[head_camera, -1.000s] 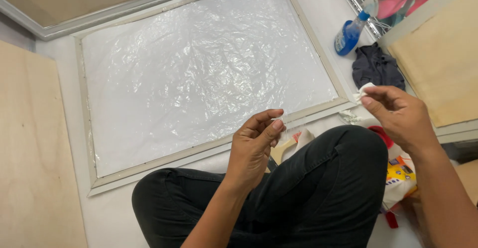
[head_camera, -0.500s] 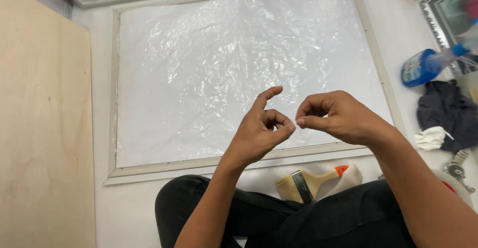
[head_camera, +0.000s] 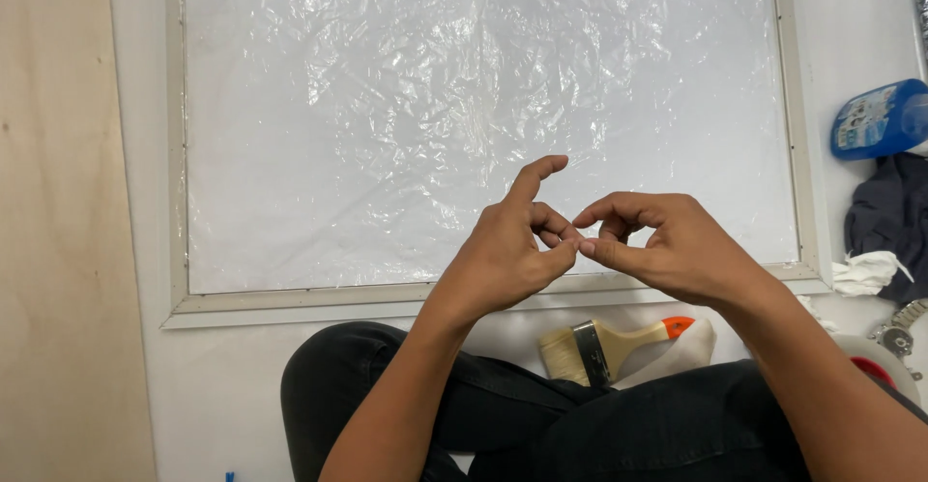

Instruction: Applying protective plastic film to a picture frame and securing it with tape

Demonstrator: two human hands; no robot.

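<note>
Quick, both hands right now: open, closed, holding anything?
Left hand: fingertips pinched against the right's, index finger raised; any held item cannot be told.
Right hand: fingers curled, pinching at the left's fingertips; contents cannot be told.

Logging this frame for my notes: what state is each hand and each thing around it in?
left hand: raised, fingertips pinched, index finger up, meeting the right.
right hand: raised, fingertips pinched; anything held is too small to tell.
framed panel: flat on the floor, covered with wrinkled clear plastic.
paintbrush: lying flat by the knee, untouched.
blue bottle: on its side.
dark cloth: crumpled.
</note>
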